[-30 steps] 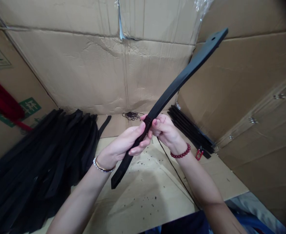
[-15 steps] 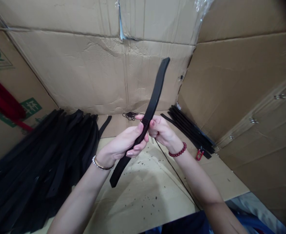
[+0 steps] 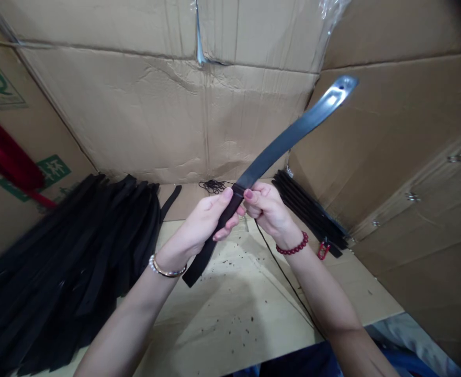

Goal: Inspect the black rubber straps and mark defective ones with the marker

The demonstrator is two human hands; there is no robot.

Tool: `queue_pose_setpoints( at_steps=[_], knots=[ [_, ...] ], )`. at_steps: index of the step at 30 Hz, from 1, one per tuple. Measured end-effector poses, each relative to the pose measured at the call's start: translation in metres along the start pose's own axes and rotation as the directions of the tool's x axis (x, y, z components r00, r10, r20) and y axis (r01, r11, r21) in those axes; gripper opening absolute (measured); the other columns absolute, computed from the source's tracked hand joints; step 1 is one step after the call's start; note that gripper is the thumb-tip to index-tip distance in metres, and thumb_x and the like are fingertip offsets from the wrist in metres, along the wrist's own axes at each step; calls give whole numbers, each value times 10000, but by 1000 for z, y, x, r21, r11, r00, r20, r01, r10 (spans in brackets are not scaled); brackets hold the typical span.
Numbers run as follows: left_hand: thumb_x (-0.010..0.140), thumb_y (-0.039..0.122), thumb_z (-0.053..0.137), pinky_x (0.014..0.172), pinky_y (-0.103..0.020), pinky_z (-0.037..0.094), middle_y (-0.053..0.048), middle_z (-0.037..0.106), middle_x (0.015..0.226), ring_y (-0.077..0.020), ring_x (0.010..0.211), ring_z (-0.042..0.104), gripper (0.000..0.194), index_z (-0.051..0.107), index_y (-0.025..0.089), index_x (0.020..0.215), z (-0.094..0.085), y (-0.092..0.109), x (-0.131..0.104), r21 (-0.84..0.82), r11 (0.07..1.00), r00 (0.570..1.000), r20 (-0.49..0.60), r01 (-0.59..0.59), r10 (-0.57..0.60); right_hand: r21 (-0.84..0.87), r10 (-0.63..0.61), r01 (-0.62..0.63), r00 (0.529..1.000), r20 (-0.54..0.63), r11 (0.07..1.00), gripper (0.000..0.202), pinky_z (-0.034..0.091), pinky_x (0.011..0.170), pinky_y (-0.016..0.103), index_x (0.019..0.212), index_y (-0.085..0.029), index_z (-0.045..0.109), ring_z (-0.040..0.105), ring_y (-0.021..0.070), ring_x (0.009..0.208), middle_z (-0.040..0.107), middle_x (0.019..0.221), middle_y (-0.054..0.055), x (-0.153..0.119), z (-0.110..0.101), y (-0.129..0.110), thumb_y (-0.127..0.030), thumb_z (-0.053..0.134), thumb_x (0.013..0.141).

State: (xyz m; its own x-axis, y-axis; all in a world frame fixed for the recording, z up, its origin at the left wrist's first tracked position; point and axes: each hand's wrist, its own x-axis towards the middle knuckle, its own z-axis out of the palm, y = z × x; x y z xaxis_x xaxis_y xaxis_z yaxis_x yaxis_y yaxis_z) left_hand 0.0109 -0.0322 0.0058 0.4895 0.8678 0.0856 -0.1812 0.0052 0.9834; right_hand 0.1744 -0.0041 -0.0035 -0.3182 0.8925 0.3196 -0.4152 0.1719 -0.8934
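Note:
A long, flat black strap (image 3: 289, 139) slants up to the right, its shiny far end pierced by a small hole. My left hand (image 3: 210, 214) is closed around its lower half, thumb on top, and the lower end sticks out below the fingers. Around the strap's middle, between my thumbs, goes a narrow wrapped band of black cord (image 3: 279, 264). My right hand (image 3: 267, 207) is pinched at that band, and the cord runs from under it down toward my right forearm. The fingertips of the right hand are partly hidden.
A big heap of black straps (image 3: 77, 272) lies on the left, a neater stack (image 3: 308, 209) at the right wall. Tangled cord (image 3: 214, 186) lies at the back. A small red-handled tool (image 3: 323, 250) rests by the stack. Cardboard walls (image 3: 136, 115) enclose the work surface (image 3: 214, 324).
The strap's upper end has swung to the right and tipped, so its shiny face and hole now show. Both hands have stayed at its middle, with the right hand slightly farther right.

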Motion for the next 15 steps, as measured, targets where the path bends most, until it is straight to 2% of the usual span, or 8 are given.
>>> queue_pose_setpoints(
  at_steps=[3, 5, 7, 9, 12, 13, 15],
  knots=[
    [925, 673, 445, 317, -136, 211, 84, 394, 469, -9, 301, 264, 553, 585, 155, 789, -1, 3, -1, -117, 981, 982, 131, 153, -138, 8, 21, -21, 997, 69, 1000, 411, 69, 399, 230, 722, -155, 638, 136, 18, 403, 313, 442, -116, 0, -1, 2, -500, 856, 674],
    [913, 716, 398, 305, -137, 194, 89, 380, 463, -5, 287, 233, 597, 566, 160, 773, 0, 1, 0, -127, 975, 972, 169, 184, -162, 24, 29, -32, 993, 118, 999, 444, 69, 393, 231, 650, -157, 602, 152, 13, 392, 337, 436, -105, 1, -3, 4, -532, 838, 684],
    [896, 737, 398, 303, -141, 212, 77, 441, 505, -7, 295, 277, 601, 551, 163, 806, 2, -2, 2, -84, 990, 987, 120, 114, -103, 45, 35, -40, 993, 112, 998, 450, 70, 382, 223, 649, -155, 600, 169, 8, 378, 360, 431, -105, 2, -3, 5, -532, 843, 674],
    [866, 689, 532, 321, -147, 276, 62, 523, 585, -21, 336, 381, 516, 525, 174, 859, 4, -7, 3, 37, 999, 999, -13, -38, 38, 63, 45, -47, 998, 41, 997, 427, 76, 366, 205, 700, -148, 622, 178, -1, 365, 393, 435, -113, 3, -2, 5, -480, 883, 635],
    [815, 471, 736, 392, -153, 373, 52, 586, 669, -41, 434, 491, 374, 509, 187, 902, 8, -11, 4, 310, 937, 957, -182, -163, 226, 67, 32, -28, 998, -50, 997, 402, 151, 344, 173, 718, -141, 619, 290, -3, 353, 508, 482, -88, 2, 2, 2, -368, 927, 593],
    [825, 408, 739, 414, -150, 386, 50, 593, 675, -39, 451, 494, 323, 522, 183, 909, 9, -11, 4, 371, 913, 947, -195, -170, 255, 58, 22, -19, 998, -52, 998, 399, 183, 340, 170, 700, -144, 607, 357, 10, 357, 545, 497, -69, 1, 4, 1, -363, 925, 597],
    [871, 343, 692, 432, -146, 384, 41, 599, 668, -30, 450, 474, 229, 544, 170, 900, 12, -8, 1, 374, 911, 961, -141, -172, 239, 35, -2, 4, 999, -46, 999, 410, 222, 336, 172, 673, -157, 585, 438, 40, 360, 549, 474, -61, -2, 7, -1, -398, 911, 615]
  ],
)
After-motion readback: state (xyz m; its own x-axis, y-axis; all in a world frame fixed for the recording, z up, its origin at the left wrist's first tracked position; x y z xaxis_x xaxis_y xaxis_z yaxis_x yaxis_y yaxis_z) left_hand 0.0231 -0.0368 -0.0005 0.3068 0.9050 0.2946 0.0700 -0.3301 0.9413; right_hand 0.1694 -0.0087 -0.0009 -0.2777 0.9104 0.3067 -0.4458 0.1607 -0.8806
